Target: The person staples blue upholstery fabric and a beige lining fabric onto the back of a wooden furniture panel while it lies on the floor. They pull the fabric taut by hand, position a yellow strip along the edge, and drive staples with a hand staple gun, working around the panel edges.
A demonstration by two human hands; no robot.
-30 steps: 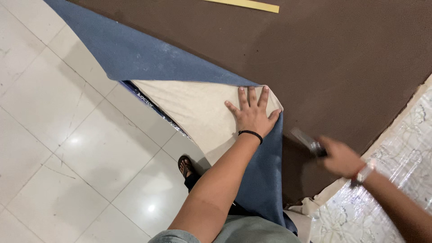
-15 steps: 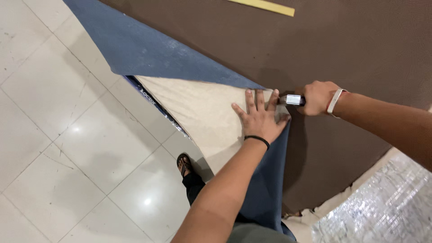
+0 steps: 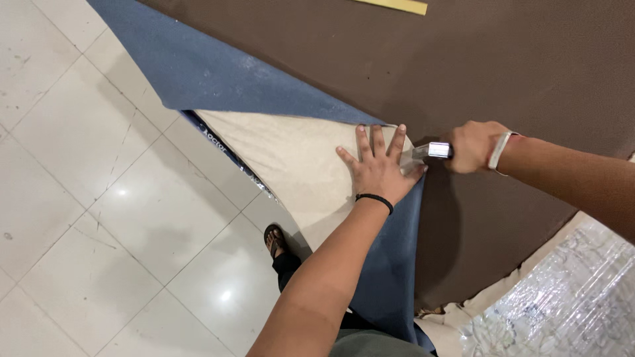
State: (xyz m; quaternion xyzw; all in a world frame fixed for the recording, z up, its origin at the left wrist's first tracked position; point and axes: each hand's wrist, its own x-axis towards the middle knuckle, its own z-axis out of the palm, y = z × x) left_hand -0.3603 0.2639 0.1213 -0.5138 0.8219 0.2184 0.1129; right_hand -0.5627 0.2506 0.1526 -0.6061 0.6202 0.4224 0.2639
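Observation:
My left hand (image 3: 378,165) lies flat, fingers spread, on the folded-back cream underside (image 3: 291,158) of a blue carpet (image 3: 205,73). A black band circles that wrist. My right hand (image 3: 471,145) grips a metal utility knife (image 3: 430,151), its blade pointing at the fold's corner beside my left fingers. A white band sits on the right wrist. The blue carpet lies over a large brown carpet (image 3: 503,73).
Glossy white floor tiles (image 3: 86,198) fill the left side. My sandalled foot (image 3: 274,239) stands on the tiles below the fold. A yellow strip (image 3: 397,5) lies on the brown carpet at the top. Patterned plastic-wrapped sheeting (image 3: 569,304) is at the lower right.
My right hand came in from the lower right with the knife and now holds it against the fold's corner. My left hand has stayed pressed on the cream underside.

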